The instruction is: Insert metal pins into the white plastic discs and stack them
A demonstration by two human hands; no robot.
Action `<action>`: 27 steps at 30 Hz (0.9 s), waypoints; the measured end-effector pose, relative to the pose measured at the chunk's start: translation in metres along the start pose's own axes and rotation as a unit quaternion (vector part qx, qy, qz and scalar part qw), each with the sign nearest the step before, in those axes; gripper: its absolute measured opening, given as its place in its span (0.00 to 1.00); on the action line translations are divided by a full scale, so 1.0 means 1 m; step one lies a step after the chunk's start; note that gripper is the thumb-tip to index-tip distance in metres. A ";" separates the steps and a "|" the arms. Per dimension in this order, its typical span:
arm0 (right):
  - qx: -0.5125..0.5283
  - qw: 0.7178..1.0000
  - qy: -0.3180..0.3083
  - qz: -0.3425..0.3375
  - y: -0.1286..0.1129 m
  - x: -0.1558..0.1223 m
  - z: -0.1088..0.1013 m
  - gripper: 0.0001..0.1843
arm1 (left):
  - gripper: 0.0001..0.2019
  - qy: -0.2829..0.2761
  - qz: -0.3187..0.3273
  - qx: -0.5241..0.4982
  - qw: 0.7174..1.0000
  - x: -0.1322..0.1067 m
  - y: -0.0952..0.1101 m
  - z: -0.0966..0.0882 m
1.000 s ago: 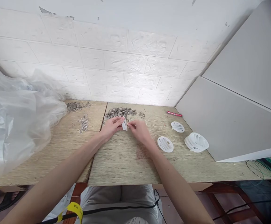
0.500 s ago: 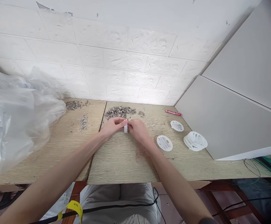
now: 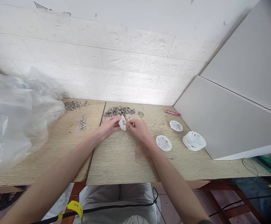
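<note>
Tilted above the bench, a round white slotted plastic disc (image 3: 122, 123) is gripped at its edge by my left hand (image 3: 110, 127). The fingertips of my right hand (image 3: 136, 128) are pinched together at the disc's right side; whatever small thing they hold is too tiny to make out. Just behind both hands lies a heap of small metal pieces (image 3: 119, 111). To the right, a similar white disc (image 3: 164, 143) rests flat on the wood, with another slotted disc (image 3: 176, 125) behind it and a stack of discs (image 3: 194, 140) further right.
A red pen (image 3: 173, 113) lies near the grey panel (image 3: 238, 115) on the right. Clear plastic bags (image 3: 21, 115) bulge over the bench's left side. Two more small-part piles, one darker (image 3: 73, 105) and one lighter (image 3: 81, 123), lie left of the bench seam. A white brick wall stands behind.
My left hand has turned the disc from edge-on so its slotted face shows, shifting it slightly left. My right fingertips have drawn a little away from it.
</note>
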State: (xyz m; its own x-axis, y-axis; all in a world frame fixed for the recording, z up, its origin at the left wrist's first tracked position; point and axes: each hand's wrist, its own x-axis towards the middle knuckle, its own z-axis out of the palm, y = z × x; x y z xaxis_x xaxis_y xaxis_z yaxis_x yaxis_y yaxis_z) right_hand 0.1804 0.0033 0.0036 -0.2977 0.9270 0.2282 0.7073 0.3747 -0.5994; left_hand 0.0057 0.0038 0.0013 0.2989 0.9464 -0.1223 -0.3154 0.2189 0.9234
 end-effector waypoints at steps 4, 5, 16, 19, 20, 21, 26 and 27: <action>0.002 1.000 0.019 0.000 0.001 0.000 0.000 0.12 | 0.14 -0.001 -0.002 -0.007 1.000 0.002 -0.001 -0.003; 0.003 1.000 0.024 0.001 0.001 0.000 0.000 0.12 | 0.14 0.001 -0.003 -0.008 1.000 0.002 -0.001 -0.003; 0.058 0.997 0.054 0.011 0.001 0.001 0.005 0.07 | 0.13 -0.010 -0.008 -0.003 1.000 0.000 0.000 -0.002; 0.067 0.996 0.053 0.008 0.002 0.000 0.006 0.07 | 0.13 -0.014 -0.009 0.001 1.000 0.000 -0.001 -0.002; 0.069 0.996 0.053 0.009 0.001 0.000 0.006 0.07 | 0.13 -0.015 -0.008 0.002 1.000 0.000 0.000 -0.001; 0.070 0.996 0.053 0.010 0.001 0.000 0.006 0.07 | 0.12 -0.016 -0.007 0.002 1.000 0.000 0.000 -0.001; 0.066 0.997 0.049 0.004 0.001 -0.001 0.005 0.07 | 0.12 -0.014 -0.007 0.009 1.000 -0.001 0.000 0.000; 0.065 0.997 0.048 0.003 0.001 -0.001 0.005 0.07 | 0.12 -0.015 -0.006 0.011 1.000 -0.001 0.000 0.000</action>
State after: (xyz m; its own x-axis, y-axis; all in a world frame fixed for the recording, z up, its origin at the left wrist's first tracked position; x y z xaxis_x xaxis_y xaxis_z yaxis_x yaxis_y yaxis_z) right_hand 0.1780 0.0030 -0.0012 -0.2274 0.9288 0.2926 0.6185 0.3698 -0.6934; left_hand 0.0057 0.0029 0.0018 0.3289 0.9362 -0.1239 -0.2908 0.2252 0.9299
